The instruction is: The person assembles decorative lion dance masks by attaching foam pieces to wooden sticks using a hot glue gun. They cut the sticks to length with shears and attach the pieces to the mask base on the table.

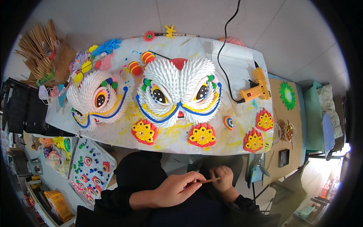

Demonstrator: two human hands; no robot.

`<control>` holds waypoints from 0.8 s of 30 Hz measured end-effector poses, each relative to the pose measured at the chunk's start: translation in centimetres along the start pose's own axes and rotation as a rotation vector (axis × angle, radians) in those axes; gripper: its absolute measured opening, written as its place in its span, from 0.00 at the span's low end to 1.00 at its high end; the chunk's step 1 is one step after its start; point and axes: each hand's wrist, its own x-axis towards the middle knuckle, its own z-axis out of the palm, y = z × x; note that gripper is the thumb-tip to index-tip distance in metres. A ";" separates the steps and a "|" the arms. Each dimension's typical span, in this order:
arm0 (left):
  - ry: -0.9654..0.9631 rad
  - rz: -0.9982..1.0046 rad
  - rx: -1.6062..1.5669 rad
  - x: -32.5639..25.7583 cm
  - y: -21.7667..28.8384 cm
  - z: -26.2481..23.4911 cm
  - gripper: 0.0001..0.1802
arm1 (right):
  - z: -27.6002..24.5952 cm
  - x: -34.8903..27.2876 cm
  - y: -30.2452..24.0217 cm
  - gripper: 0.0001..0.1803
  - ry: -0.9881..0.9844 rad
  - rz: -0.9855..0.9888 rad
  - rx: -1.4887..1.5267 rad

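Over my lap, my left hand [180,189] pinches a short, thin wooden stick [211,180] between thumb and fingers. The far end of the stick lies across my right hand [224,178], whose fingers are curled closed; whatever they may hold is hidden. Ahead on the table sits a large white lion-dance head ornament [177,81] with spiky fur, black eyes and blue and yellow trim. A similar, smaller-looking white ornament [89,83] lies to its left. Nearest my hands on the table edge are red-and-yellow flower pieces [202,135] [145,131].
A yellow glue gun [259,87] with a black cord stands at the table's right. Pliers [258,168] lie below the right corner. To my left is a tray [107,149] of small coloured pieces. A box of bamboo sticks [64,60] stands at far left.
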 end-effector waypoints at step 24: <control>0.116 0.074 -0.581 -0.4 -1.0 -0.7 0.05 | 0.3 0.3 -0.1 0.05 0.034 0.001 -0.032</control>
